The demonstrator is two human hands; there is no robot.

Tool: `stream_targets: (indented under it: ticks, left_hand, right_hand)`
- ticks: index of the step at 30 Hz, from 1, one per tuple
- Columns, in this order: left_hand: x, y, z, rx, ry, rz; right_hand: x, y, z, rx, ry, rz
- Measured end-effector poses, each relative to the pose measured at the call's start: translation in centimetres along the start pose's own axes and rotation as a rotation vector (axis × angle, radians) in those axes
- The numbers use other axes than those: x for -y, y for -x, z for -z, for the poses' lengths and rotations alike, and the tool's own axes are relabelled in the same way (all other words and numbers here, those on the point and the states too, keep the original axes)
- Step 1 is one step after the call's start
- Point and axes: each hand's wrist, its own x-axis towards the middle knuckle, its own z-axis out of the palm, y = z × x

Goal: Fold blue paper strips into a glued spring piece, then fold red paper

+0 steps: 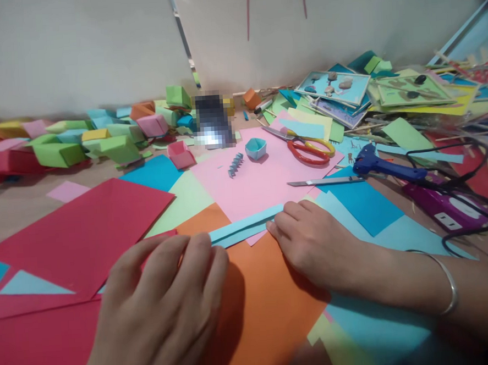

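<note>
A light blue folded paper strip [246, 226] stretches between my two hands, low over an orange sheet [267, 291]. My right hand [313, 239] is closed on the strip's right end, thumb and fingers pressed together. At the other end, my left hand [168, 297] has its fingers curled over the strip, and their tips are hidden. Beyond the strip, a pink sheet [228, 189] bears a small light blue paper cup [256, 148] and a zigzag-folded grey-blue strip [236, 165]. Red-and-yellow-handled scissors [308, 151] and a scalpel [326, 182] lie there too.
Red sheets [86, 236] cover the left side. Several folded paper boxes [118, 149] line the back left. A blue glue gun [385, 164], its black cord and a purple power strip [448, 206] are on the right. Pebble-decorated cards [333, 89] are heaped behind.
</note>
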Motion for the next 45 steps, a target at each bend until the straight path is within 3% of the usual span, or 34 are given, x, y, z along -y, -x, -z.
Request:
stream_targets:
  ticks: [3, 6, 14, 20, 26, 35, 41, 45]
  left_hand:
    - [-0.6, -6.8, 1.3, 0.021, -0.279, -0.106]
    - [-0.5, -10.1, 2.1, 0.072, -0.314, -0.170]
    - [-0.2, -9.6, 1.5, -0.037, -0.307, -0.269]
    - [-0.5, -10.2, 1.6, -0.028, -0.280, -0.257]
    - [0.0, -10.1, 1.5, -0.016, -0.243, -0.250]
    - [1.7, -10.2, 0.2, -0.076, 0.048, -0.029]
    - [2.3, -10.1, 0.0, -0.162, -0.002, -0.154]
    - [1.9, -10.3, 0.6, -0.175, -0.012, -0.197]
  right_hand:
    - [-0.2, -0.1, -0.1, -0.023, -0.023, -0.004]
    - [-0.4, -0.4, -0.3, -0.111, -0.011, -0.010]
    - [-1.4, -0.6, -0.9, -0.128, 0.041, 0.040]
    - [-1.6, -0.8, -1.4, -0.161, 0.061, 0.051]
    - [-2.1, -1.1, -2.2, -0.103, -0.089, -0.040]
    - [-2.4, -1.4, -2.2, -0.081, -0.419, -0.248]
    - [-2.4, -1.3, -1.9, -0.200, -0.280, -0.220]
    - [-2.1, -1.2, -2.1, -0.131, -0.208, -0.149]
